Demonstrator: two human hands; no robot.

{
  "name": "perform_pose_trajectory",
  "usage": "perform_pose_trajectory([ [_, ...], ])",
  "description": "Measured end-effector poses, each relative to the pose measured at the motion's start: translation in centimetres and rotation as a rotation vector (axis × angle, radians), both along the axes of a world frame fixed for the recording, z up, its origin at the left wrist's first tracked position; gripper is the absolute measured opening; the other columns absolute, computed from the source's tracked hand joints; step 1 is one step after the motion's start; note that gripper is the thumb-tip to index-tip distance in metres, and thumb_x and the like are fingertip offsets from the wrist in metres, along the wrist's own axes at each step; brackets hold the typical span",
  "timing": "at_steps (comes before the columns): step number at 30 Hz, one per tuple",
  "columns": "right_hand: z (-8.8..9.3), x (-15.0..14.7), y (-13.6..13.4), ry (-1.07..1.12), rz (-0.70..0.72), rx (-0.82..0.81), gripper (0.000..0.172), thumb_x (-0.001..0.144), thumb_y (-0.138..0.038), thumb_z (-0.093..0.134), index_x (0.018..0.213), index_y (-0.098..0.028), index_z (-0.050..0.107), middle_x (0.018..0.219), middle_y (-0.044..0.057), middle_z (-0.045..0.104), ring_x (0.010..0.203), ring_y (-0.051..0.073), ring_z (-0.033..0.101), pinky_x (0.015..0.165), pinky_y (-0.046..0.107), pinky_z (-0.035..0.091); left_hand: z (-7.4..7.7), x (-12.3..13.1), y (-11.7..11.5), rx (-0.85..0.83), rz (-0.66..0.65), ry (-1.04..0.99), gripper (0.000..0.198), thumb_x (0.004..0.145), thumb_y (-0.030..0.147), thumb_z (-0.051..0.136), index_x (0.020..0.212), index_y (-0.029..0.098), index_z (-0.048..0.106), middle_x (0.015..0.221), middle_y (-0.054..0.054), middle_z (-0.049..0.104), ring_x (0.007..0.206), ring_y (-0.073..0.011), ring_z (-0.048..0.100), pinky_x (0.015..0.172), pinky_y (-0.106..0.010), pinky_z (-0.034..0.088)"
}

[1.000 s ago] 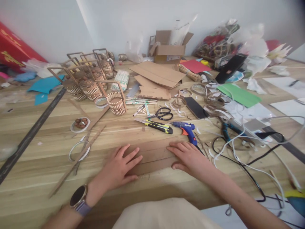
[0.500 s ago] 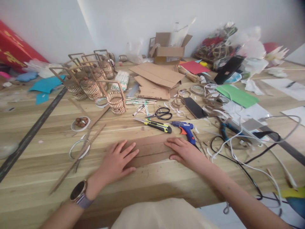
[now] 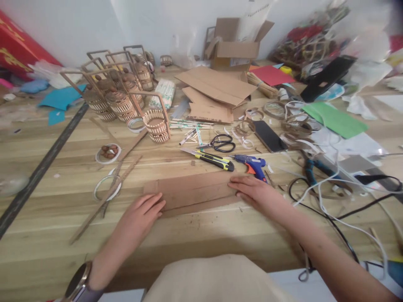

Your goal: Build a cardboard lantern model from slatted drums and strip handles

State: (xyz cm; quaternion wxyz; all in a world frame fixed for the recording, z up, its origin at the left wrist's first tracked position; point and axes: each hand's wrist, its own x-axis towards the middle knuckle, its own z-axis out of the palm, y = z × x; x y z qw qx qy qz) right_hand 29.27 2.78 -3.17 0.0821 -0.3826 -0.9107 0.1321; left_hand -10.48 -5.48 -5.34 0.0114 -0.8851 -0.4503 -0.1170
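A long brown cardboard strip lies flat on the wooden table in front of me. My left hand rests flat at the strip's left end, fingers stretched out and close together. My right hand lies flat on the strip's right end, fingers extended. Neither hand grips anything. A watch sits on my left wrist. Just beyond the strip lie a yellow-black utility knife, a blue glue gun and black scissors.
Several small wooden baskets stand at the back left, with tape rings and thin wooden sticks nearer. Cardboard sheets, an open box, a phone, coloured paper and tangled cables crowd the right.
My left hand has slid back toward me and left, uncovering more of the strip. My right hand has shifted slightly to the strip's right end. The view has tilted down and moved closer.
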Motion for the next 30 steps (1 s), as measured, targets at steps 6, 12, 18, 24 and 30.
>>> perform_pose_trajectory([
  [6,-0.6,0.6,0.2,-0.003,0.048,0.126,0.035,0.098,-0.023,0.042,0.118,-0.017,0.069,0.12,0.013,0.071,0.11,0.027,0.067,0.093,0.044,0.056,0.4,-0.8,-0.5,-0.121,0.066,-0.098,0.036,0.103,0.033,0.04,0.116,0.017,0.069,0.124,-0.01,0.069,0.116,-0.0225,0.062,0.099,-0.04,0.054],
  [12,-0.9,0.8,0.2,-0.028,0.09,0.288,0.036,0.099,-0.026,0.039,0.112,-0.013,0.071,0.11,0.014,0.074,0.099,0.027,0.07,0.082,0.041,0.059,1.2,-1.7,0.3,-0.239,0.026,-0.191,0.028,0.098,0.027,0.052,0.12,0.02,0.069,0.122,-0.008,0.071,0.118,-0.0216,0.06,0.099,-0.039,0.054],
  [18,-0.8,0.8,-0.2,-0.035,0.085,0.295,0.036,0.1,-0.026,0.039,0.112,-0.015,0.07,0.111,0.013,0.075,0.098,0.027,0.071,0.081,0.041,0.059,1.4,-2.1,0.5,-0.289,-0.002,-0.225,0.029,0.096,0.022,0.056,0.122,0.022,0.068,0.127,-0.006,0.069,0.117,-0.0211,0.058,0.096,-0.038,0.055],
  [24,-0.2,0.7,-0.6,-0.035,0.048,0.193,0.034,0.099,-0.023,0.04,0.115,-0.016,0.07,0.116,0.013,0.073,0.105,0.026,0.07,0.088,0.042,0.059,1.3,-2.0,0.3,-0.203,-0.035,-0.239,0.026,0.097,0.021,0.052,0.115,0.021,0.071,0.124,-0.006,0.07,0.113,-0.0202,0.057,0.094,-0.035,0.055],
  [30,0.4,0.8,-0.8,-0.004,0.021,0.057,0.036,0.094,-0.012,0.042,0.118,-0.015,0.068,0.123,0.014,0.07,0.114,0.026,0.066,0.095,0.044,0.057,1.5,-2.0,0.3,-0.145,-0.071,-0.208,0.025,0.098,0.024,0.051,0.109,0.02,0.073,0.121,-0.005,0.072,0.109,-0.0189,0.06,0.092,-0.031,0.055],
])
